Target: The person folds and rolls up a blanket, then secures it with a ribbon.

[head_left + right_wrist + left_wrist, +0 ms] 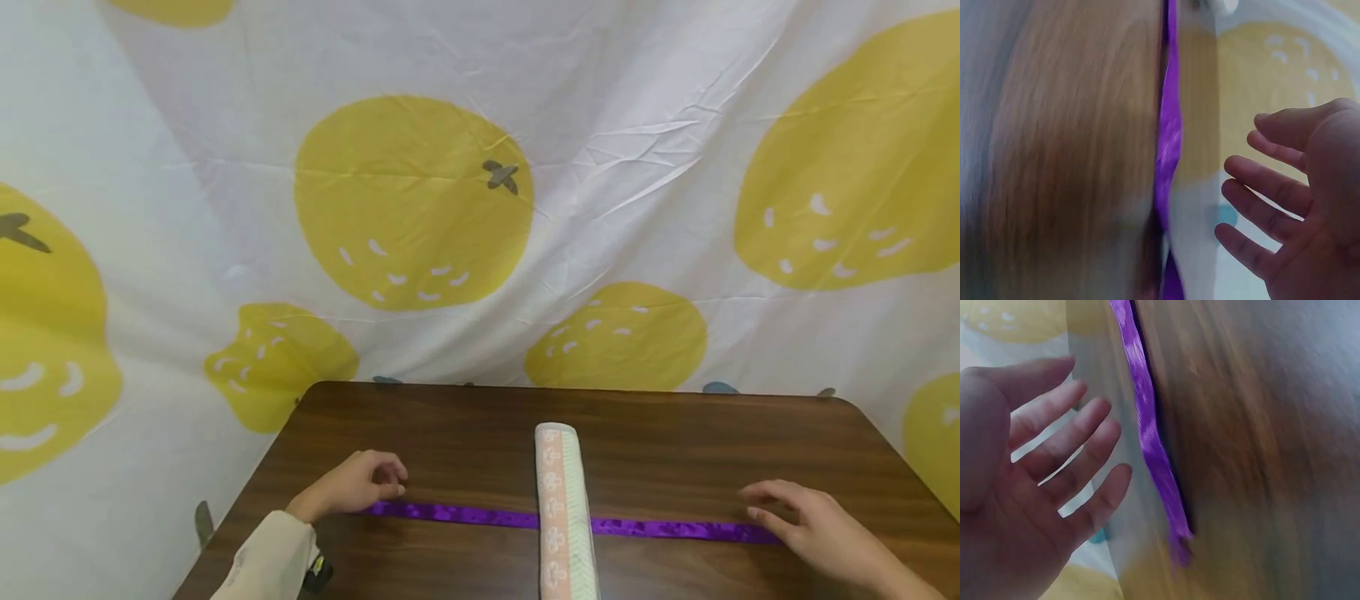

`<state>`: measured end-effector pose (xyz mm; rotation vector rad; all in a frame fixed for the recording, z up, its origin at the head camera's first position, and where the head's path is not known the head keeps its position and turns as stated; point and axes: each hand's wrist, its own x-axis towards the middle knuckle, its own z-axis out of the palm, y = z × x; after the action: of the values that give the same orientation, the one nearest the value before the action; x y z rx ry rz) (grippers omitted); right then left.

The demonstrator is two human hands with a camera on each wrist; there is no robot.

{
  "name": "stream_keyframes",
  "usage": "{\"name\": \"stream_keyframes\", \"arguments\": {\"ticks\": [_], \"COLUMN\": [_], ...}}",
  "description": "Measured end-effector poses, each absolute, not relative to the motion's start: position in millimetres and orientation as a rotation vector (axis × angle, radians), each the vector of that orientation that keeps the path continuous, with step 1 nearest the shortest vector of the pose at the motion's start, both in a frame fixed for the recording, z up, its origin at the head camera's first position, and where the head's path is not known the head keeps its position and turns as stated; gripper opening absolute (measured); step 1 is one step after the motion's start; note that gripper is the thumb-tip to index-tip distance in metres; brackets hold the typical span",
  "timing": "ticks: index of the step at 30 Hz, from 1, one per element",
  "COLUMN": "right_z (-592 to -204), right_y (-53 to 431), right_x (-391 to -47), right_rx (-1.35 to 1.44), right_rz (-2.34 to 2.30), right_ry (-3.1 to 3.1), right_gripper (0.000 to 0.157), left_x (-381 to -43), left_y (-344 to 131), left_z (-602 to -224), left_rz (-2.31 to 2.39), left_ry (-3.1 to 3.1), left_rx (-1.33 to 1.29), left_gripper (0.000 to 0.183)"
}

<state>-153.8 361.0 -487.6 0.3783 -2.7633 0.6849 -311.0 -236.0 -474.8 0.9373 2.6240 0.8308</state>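
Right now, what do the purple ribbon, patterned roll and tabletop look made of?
Purple ribbon: likely satin, glossy; bright highlights, frayed end.
Patterned roll: probably woven cotton, matte; no glossy highlights.
Tabletop: wood or wood-look laminate, slight sheen; brown grain shows.

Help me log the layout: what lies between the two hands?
The head view shows a purple ribbon running between left hand and right hand, a folded patterned cloth lying across it.
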Motion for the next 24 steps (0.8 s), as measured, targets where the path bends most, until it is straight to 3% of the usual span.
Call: {"name": "stream_keyframes", "arguments": {"ticks": [5, 13, 24], "right_z": [-498.7, -513.0, -523.4], "right_y": [376.6, 393.5, 397.3], "right_x": [-159.9, -162.1, -159.6], "right_rx": [0.299, 0.247, 0.376], "right_rz": [0.542, 0.616, 0.775], "right_ry": [-2.831, -2.856, -2.819], "right_gripper": [0.015, 0.025, 0.021], "left_x": [-311.2, -310.1, -305.7], "left_y": [-246.7, -250.4, -249.3], "left_z": [-480.8, -490.2, -492.6], "left_rz": [0.844, 0.871, 0.89], "left_ry": [2.576, 2.548, 2.549], "left_rx": [0.855, 0.852, 0.842], "left_gripper": [0.014, 0.02, 0.016]}}
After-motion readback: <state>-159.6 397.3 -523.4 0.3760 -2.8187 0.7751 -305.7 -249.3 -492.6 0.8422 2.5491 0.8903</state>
